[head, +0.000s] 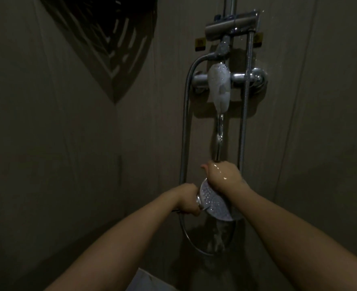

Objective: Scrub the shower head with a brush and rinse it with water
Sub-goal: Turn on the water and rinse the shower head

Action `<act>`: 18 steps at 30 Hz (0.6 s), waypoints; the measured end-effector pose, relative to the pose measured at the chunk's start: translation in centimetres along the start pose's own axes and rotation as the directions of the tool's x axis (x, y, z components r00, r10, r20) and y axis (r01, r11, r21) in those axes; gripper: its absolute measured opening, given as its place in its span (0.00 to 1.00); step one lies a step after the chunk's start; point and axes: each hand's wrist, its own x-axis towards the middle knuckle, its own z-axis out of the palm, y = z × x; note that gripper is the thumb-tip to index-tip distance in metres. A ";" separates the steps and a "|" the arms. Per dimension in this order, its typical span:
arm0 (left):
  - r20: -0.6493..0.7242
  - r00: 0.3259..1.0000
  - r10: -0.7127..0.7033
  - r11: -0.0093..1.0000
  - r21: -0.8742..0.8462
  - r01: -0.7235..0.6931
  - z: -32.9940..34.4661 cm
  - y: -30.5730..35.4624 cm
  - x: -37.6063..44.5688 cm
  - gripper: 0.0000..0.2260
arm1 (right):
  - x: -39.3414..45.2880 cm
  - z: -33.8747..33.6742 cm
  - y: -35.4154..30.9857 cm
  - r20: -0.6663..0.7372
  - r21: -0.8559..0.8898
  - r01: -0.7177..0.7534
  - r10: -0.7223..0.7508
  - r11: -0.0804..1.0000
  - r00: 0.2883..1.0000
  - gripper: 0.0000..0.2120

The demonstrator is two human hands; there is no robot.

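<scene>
tiled wall [68, 143], chrome mixer valve [239, 77] mounted

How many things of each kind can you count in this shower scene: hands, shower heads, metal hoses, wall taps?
Hands: 2, left hand and right hand
Shower heads: 1, shower head
Metal hoses: 2, left hose and right hose
Wall taps: 1, tap
Total: 6

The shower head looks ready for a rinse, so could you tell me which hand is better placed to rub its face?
Probably the right hand: it rests at the top rim of the shower head under the stream, while the left hand grips the handle.
</scene>
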 end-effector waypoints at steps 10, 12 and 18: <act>-0.192 0.979 -0.066 0.946 -0.324 0.000 1.8 -1.5 0.3 0.04 | -0.8 0.5 -0.7 -0.142 -0.025 0.006 -0.009 1.000 0.990 0.21; -0.223 0.973 -0.065 0.952 -0.307 -0.007 2.6 -1.4 0.3 0.04 | -0.1 0.2 0.2 -0.075 -0.023 -0.010 0.008 1.000 0.997 0.19; -0.307 0.919 -0.247 0.804 -0.594 0.018 5.5 -1.7 0.8 0.04 | -0.5 1.6 1.6 -0.026 0.687 -0.397 0.566 0.609 0.824 0.20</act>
